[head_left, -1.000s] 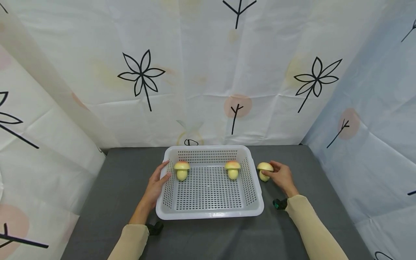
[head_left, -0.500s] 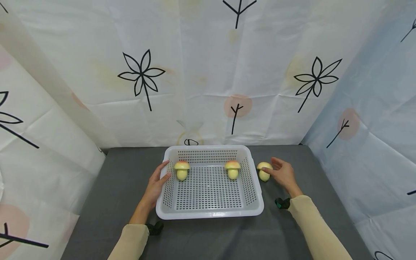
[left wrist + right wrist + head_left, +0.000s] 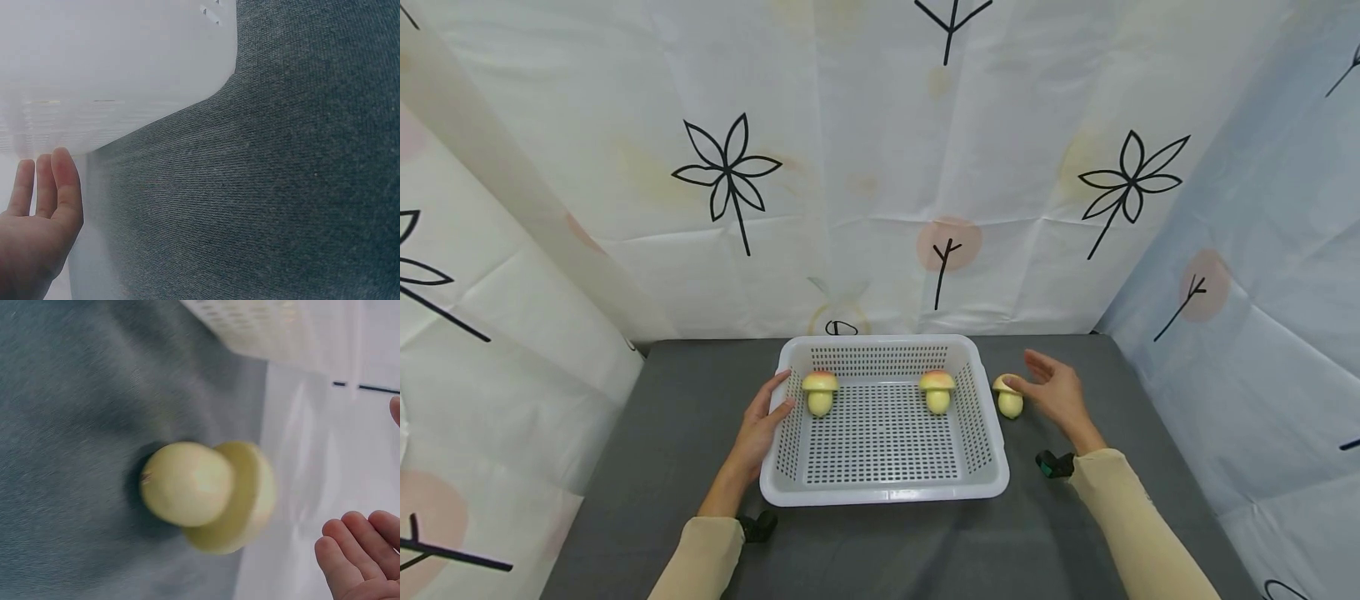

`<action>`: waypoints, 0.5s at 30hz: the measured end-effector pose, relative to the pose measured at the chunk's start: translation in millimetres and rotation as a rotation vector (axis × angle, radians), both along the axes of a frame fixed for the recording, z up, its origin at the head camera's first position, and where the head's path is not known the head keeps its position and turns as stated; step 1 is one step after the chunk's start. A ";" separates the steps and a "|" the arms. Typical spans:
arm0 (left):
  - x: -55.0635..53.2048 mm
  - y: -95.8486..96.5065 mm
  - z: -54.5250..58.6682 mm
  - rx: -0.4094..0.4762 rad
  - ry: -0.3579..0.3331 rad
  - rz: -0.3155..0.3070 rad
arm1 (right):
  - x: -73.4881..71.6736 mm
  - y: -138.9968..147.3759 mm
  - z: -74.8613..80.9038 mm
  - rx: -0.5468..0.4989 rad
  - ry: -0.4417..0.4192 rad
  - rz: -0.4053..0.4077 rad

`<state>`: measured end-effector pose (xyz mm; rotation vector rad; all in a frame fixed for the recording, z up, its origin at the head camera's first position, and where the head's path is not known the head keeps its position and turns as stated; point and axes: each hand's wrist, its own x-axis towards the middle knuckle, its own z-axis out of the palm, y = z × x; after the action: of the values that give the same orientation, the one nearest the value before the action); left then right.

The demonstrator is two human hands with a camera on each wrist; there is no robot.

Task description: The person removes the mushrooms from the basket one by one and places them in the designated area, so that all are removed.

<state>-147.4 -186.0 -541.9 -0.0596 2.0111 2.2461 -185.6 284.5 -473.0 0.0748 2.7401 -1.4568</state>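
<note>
A white perforated plastic basket [image 3: 883, 492] sits on the dark grey tabletop. My left hand [image 3: 760, 429] holds its left side, with thumb and index finger over the rim; in the left wrist view several fingers [image 3: 65, 181] lie against the outer wall. Two toy mushrooms, a left one [image 3: 820, 393] and a right one [image 3: 937, 392], lie inside near the back. A third toy mushroom [image 3: 1011, 402] lies on the table just outside the right wall. Beside its cap is my right hand [image 3: 1058, 392], fingers spread and apart from it in the right wrist view.
The grey table [image 3: 880, 554] extends around the basket. A white patterned cloth [image 3: 865, 167] hangs behind the table's back edge, with more cloth at both sides. Black wrist cameras sit on both wrists, the right camera [image 3: 1055, 464] near the basket's right side.
My right hand has let go of the third mushroom, its fingers spreading and drawing back slightly to the right. The mushroom stays on the table. Left hand and basket have not moved.
</note>
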 end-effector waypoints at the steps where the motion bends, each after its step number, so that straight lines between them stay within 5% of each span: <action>1: 0.1 0.0 0.1 -0.002 0.000 -0.001 | 0.3 -1.6 2.4 -0.001 0.008 0.008; 15: 0.2 0.2 1.0 -0.008 -0.007 0.002 | 2.1 -34.3 35.5 -0.023 0.109 0.118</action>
<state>-147.2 -185.8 -540.9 -0.0693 2.0177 2.2357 -183.5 250.2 -437.4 -0.1693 2.7563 -1.5037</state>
